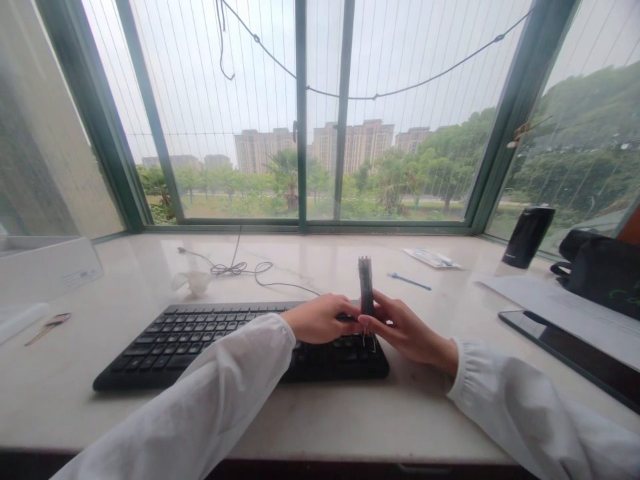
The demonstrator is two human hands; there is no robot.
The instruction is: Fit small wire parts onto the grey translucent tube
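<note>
A slim black tool stands nearly upright above the right end of a black keyboard. Short prongs show at its top, and thin wire loops hang from its lower end over the keys. My right hand is closed round the lower part of this tool, thumb and fingers pressed on it from the right. From the left, my left hand pinches at the same lower part, its fingertips meeting my right thumb. The fingers hide the tool's lower body and some keys.
Behind the keyboard lie a coiled cable and a crumpled clear piece. A blue stick and a white packet lie beyond my right hand. Rightward are a phone, paper and black cylinder. A white box stands left.
</note>
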